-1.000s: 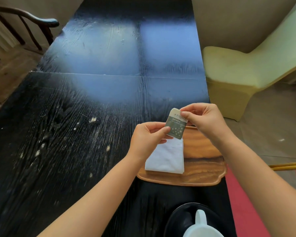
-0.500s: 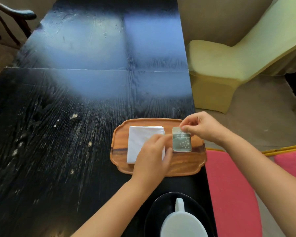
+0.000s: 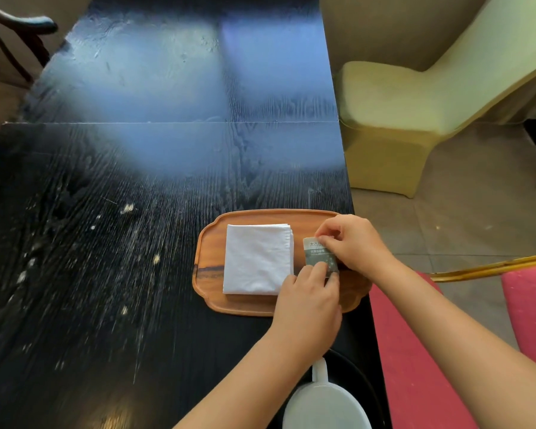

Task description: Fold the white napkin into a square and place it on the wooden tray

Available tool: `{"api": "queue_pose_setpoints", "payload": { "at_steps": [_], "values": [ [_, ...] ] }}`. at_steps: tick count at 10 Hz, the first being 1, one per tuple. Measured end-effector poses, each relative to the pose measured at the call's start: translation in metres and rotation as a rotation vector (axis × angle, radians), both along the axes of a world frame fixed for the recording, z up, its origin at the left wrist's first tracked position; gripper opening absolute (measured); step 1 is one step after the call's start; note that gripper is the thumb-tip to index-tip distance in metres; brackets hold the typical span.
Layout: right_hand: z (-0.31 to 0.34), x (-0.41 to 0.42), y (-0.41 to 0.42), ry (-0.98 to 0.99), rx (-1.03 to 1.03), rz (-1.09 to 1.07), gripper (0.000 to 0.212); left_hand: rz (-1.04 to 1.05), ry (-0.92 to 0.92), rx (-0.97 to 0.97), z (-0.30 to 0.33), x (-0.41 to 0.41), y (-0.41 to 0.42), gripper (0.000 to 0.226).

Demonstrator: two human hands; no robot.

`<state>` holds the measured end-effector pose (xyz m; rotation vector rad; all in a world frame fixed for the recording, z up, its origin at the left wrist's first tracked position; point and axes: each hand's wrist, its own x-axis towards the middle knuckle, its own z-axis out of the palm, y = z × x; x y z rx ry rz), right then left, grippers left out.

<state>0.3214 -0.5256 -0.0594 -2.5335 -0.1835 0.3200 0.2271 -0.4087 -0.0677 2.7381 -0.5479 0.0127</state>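
Observation:
The white napkin [image 3: 257, 258], folded into a near-square, lies flat on the left half of the wooden tray [image 3: 211, 274] near the table's right edge. Beside it on the tray's right half lies a small grey-green packet [image 3: 317, 253] with printed text. My right hand [image 3: 353, 243] pinches the packet's top edge. My left hand [image 3: 310, 300] rests fingertips on the packet's lower edge, just right of the napkin.
The black wooden table [image 3: 136, 212] stretches away to the left and far side. A white cup [image 3: 322, 400] on a black saucer sits near me, under my left wrist. A cream chair [image 3: 415, 103] and pink seats [image 3: 415, 351] stand right of the table.
The packet came down from mid-air onto the tray beside the napkin. Both hands followed it down and stay on its edges.

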Motion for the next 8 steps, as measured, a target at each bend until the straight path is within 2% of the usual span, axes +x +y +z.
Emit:
{"api": "queue_pose_setpoints", "payload": {
  "at_steps": [6, 7, 8],
  "values": [
    [-0.010, -0.005, -0.008, -0.152, 0.002, -0.001, 0.005, 0.009, 0.018, -0.010, 0.005, -0.001, 0.001, 0.030],
    [0.002, -0.015, -0.007, -0.154, -0.037, -0.032, 0.012, 0.036, 0.019, -0.029, 0.015, 0.003, 0.011, 0.026],
    [0.019, -0.024, -0.004, -0.079, -0.134, 0.022, 0.023, 0.075, 0.109, -0.015, 0.041, 0.008, 0.025, 0.029]
  ]
}}
